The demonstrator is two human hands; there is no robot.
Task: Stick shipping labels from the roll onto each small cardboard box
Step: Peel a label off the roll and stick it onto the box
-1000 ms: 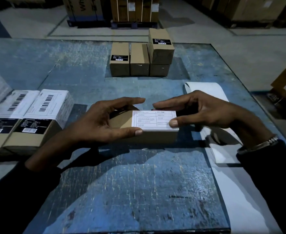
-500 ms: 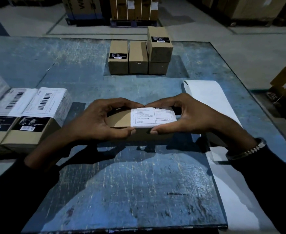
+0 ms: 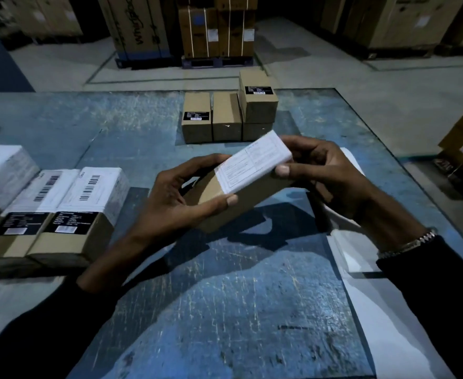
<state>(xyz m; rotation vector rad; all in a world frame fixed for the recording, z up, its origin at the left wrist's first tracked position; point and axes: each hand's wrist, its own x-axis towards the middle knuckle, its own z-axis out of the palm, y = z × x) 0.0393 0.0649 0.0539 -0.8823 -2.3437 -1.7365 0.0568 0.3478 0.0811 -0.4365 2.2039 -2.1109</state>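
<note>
You hold small box [image 3: 235, 203] tilted off table, left hand [image 3: 175, 203] and right hand [image 3: 326, 173] fingers clamped on ends, likely so label [image 3: 252, 162] (already stuck) faces you for checking.

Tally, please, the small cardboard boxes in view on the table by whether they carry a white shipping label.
White-labelled: 4, the held box plus three left boxes
No white label: 4, the back boxes
Total: 8

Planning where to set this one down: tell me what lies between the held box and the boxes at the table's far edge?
In the head view, only bare blue table separates the held box from the far boxes.
</note>
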